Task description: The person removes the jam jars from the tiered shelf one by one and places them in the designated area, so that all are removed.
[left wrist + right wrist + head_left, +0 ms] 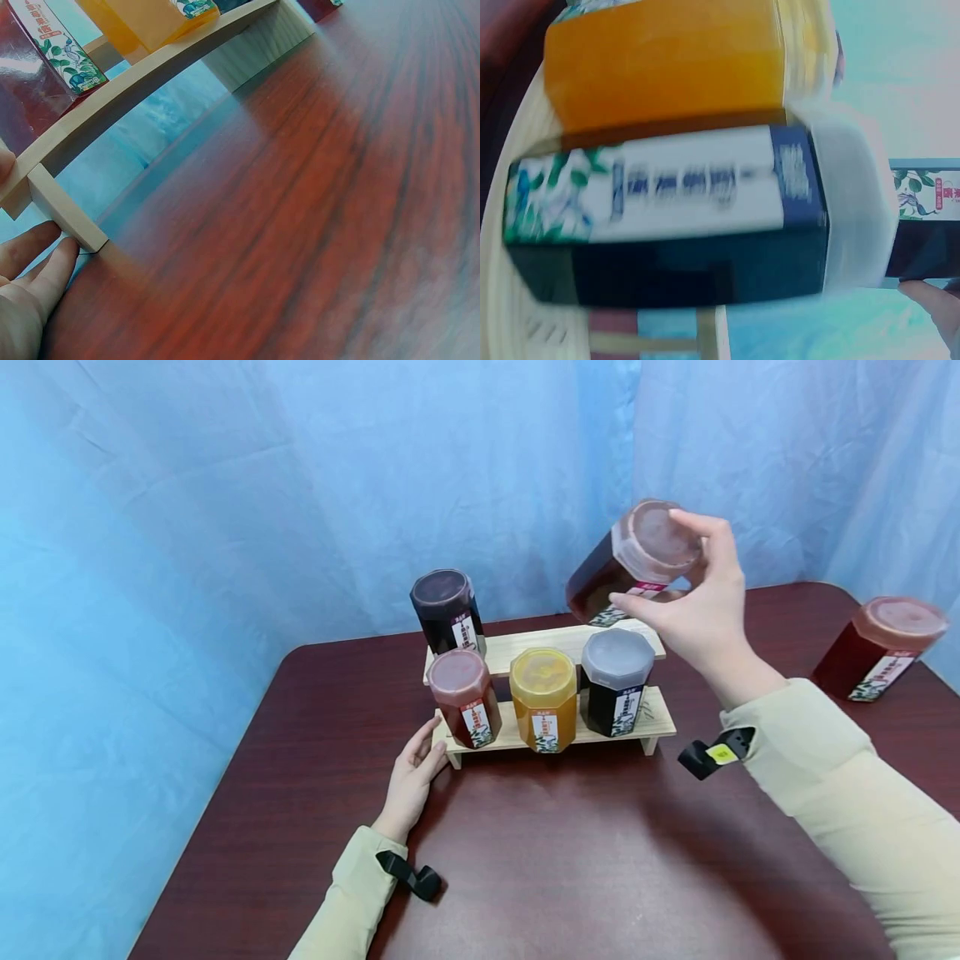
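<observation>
My right hand (701,597) holds a dark red lidded jar (618,568) by its pale lid end, tilted above the right part of a two-step wooden rack (517,647). At the rack's left end, my left hand (412,768) grips the lower step; in the left wrist view its fingers (56,274) lie against the rack's leg (67,210). A red jar (465,702), a yellow jar (546,702) and a black jar (615,685) stand along the lower step. On the upper step's left end stands a dark purple jar (448,610).
Another red jar (877,652) stands on the dark wooden table (570,860) at the far right. Blue curtain cloth (337,502) hangs behind the table and down its left side. The black jar's pale lid (855,195) rises close to the right wrist camera.
</observation>
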{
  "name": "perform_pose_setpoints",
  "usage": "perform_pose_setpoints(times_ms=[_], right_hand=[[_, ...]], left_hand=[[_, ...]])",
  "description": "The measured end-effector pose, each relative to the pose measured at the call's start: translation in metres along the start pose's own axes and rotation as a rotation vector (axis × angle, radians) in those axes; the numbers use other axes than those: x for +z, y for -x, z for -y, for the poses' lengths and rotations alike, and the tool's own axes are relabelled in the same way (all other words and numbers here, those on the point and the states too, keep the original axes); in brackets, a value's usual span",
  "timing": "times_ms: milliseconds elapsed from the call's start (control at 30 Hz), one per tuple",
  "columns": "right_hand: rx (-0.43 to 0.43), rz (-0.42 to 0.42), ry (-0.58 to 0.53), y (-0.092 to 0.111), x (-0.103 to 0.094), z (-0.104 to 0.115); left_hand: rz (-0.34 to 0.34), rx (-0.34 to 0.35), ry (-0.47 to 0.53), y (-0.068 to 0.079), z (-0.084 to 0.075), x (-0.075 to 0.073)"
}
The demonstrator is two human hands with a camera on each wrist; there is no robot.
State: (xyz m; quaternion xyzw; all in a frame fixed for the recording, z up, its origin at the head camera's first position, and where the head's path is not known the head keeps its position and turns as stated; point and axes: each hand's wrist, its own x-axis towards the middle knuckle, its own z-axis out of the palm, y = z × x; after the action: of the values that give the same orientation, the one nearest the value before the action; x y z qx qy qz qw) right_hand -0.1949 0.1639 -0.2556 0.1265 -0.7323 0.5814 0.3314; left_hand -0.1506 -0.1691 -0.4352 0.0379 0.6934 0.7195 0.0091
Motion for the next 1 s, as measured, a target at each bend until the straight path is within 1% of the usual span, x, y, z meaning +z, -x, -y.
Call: perform_pose_setpoints(times_ms=[133, 233, 367, 533, 767, 833, 1000], right_hand=[[-0.015, -0.062, 0.015, -0.001, -0.015, -0.009], [-0.014, -0.079, 0.067, 0.0, -0.026, -0.017], [0.026, -0.059, 0.141, 0.004, -0.04, -0.026], [0.067, -0.041, 0.202, 0.01, -0.055, -0.035], [0.11, -0.052, 0.254, 0.017, -0.07, -0.045], [0.12, -0.042, 0.277, 0.021, -0.073, -0.047], [0.15, -0.017, 0.29, 0.03, -0.08, -0.053]], left_hand=[[0.004, -0.003, 0.005, 0.0, 0.0, 0.0], [0.004, -0.003, 0.006, 0.0, 0.0, -0.001], [0.001, 0.0, 0.006, 0.001, 0.0, -0.001], [0.004, 0.008, 0.012, 0.002, 0.0, 0.0], [0.002, 0.022, 0.013, 0.0, 0.001, 0.0], [-0.001, 0.018, 0.012, 0.001, 0.001, 0.0], [-0.001, 0.008, 0.022, 0.002, 0.0, -0.001]])
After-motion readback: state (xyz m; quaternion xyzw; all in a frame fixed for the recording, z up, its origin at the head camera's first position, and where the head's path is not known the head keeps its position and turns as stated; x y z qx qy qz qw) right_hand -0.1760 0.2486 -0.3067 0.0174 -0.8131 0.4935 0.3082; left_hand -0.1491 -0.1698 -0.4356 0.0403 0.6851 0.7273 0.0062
